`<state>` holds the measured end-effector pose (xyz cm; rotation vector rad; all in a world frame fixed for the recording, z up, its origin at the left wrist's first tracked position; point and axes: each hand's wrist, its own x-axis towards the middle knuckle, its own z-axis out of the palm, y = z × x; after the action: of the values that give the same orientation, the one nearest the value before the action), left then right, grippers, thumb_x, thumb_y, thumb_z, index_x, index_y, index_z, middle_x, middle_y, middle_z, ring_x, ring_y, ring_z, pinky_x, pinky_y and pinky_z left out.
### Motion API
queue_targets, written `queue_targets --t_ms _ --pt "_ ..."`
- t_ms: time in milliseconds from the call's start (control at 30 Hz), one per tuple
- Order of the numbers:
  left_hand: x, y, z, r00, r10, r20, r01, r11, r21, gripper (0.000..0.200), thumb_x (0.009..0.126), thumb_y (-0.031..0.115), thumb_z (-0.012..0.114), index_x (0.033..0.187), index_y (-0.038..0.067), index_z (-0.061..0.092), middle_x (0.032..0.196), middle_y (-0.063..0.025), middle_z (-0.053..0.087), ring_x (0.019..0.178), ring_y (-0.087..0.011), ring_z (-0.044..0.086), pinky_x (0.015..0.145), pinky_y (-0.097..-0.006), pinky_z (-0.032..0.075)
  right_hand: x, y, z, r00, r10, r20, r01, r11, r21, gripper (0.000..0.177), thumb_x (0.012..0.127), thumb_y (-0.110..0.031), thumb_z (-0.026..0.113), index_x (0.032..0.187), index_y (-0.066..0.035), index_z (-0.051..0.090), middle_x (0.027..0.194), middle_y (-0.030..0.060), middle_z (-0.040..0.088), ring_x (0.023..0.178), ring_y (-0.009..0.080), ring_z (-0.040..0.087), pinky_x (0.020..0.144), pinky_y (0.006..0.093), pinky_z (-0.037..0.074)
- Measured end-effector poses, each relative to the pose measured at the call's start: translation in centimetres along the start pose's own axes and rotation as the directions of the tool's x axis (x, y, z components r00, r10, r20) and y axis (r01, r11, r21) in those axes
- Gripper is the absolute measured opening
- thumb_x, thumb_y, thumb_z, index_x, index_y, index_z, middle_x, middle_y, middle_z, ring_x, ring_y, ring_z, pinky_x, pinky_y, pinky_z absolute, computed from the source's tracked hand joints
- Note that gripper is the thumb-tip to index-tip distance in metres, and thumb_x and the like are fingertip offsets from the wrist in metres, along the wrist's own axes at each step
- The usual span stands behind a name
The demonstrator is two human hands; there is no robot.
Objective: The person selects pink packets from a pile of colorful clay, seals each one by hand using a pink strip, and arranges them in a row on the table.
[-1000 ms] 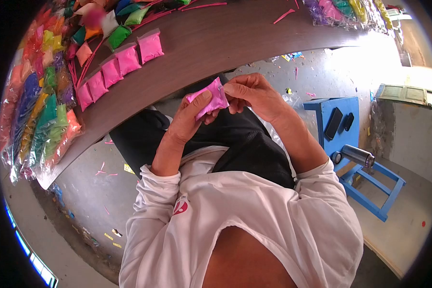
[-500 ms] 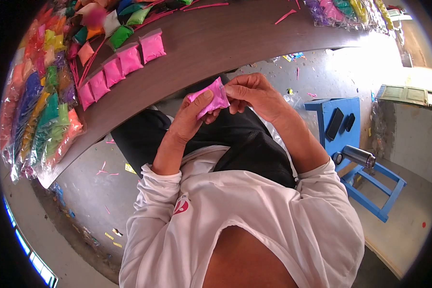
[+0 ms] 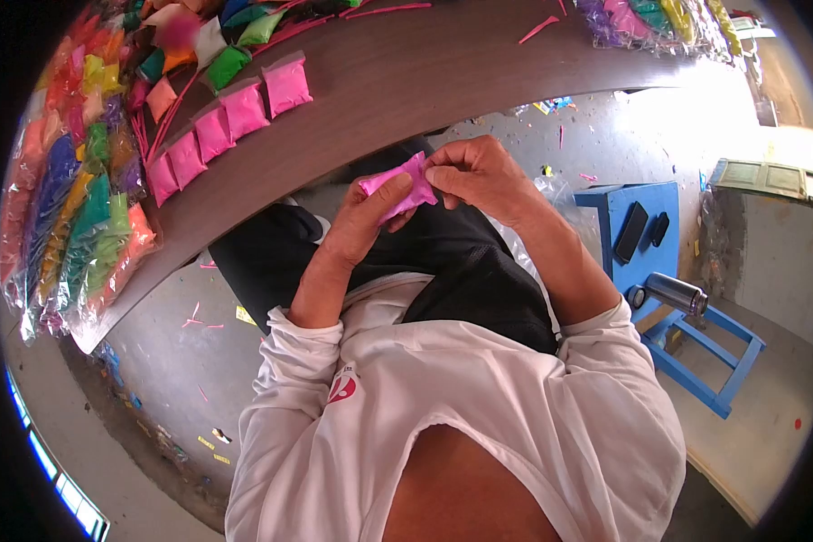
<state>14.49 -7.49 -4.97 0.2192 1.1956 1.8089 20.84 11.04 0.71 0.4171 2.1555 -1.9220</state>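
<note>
A small pink plastic packet is held over my lap, just off the table's near edge. My left hand is closed around its left side, thumb lying across the top. Fingers of my right hand pinch the packet's right end, where the clear film edge is. On the table, a row of several similar pink packets lies to the left, their film edges pointing away from me.
The brown table curves across the top. Bundles of coloured packets in clear bags fill its left end, with another packet bundle at the far right. A blue stool bears two dark objects and a metal flask.
The pink packet has turned slightly and shifted a little to the right. My right hand's fingers have drawn in closer to its end. The row on the table is unchanged.
</note>
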Motion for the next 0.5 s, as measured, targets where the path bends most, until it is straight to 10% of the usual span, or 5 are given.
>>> queue_targets --t_ms 500 --pt "0.17 -0.41 -0.55 0.999 -0.01 0.046 0.007 0.998 0.063 0.032 0.091 0.041 0.06 0.093 0.009 0.064 0.073 0.0008 0.06 0.062 -0.0073 0.053 0.049 -0.0223 0.035 -0.16 -0.27 -0.16 1.0 0.007 -0.005 -0.007 1.0 0.001 0.022 0.088 -0.018 0.063 0.087 0.003 0.069 0.068 0.0044 0.063 0.057 0.0084 0.058 0.053 0.023 0.046"
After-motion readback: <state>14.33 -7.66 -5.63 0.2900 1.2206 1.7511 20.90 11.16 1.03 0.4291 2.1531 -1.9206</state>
